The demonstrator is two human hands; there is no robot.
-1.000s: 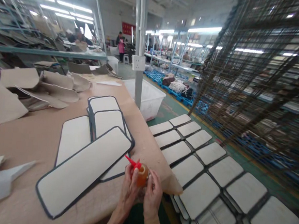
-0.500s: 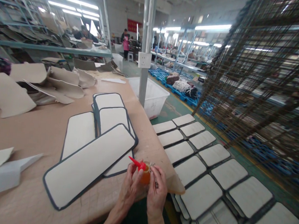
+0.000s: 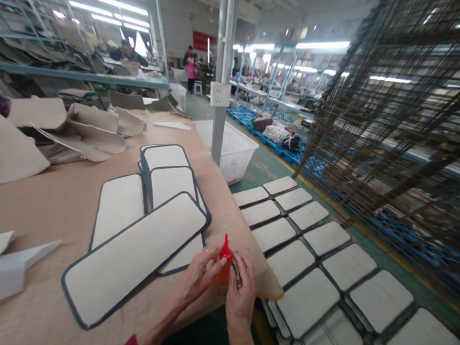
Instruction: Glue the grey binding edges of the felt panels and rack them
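Near the table's front corner stands a small bottle (image 3: 221,277) with orange contents, its body partly hidden by my fingers. A pointed red nozzle cap (image 3: 225,252) sits upright at its mouth. My left hand (image 3: 201,270) pinches the cap from the left with thumb and fingers. On the other side, my right hand (image 3: 242,284) is closed beside the bottle, fingertips against its neck. Something small and brownish shows between those fingers; I cannot make it out. Left of my hands, a long cream panel with dark edging (image 3: 137,258) lies across several similar panels (image 3: 170,181).
Beige cut pieces (image 3: 94,131) and white sheets (image 3: 5,277) lie on the brown-covered table (image 3: 188,317). Past its right edge are rows of cream panels (image 3: 315,299). A metal post (image 3: 218,135) and white bin (image 3: 239,155) stand beyond; a slanted mesh rack (image 3: 384,109) rises right.
The red nozzle cap, tilted left in my left hand before, now stands upright over the bottle's mouth. My left hand has turned with it; my right hand stays beside the bottle.
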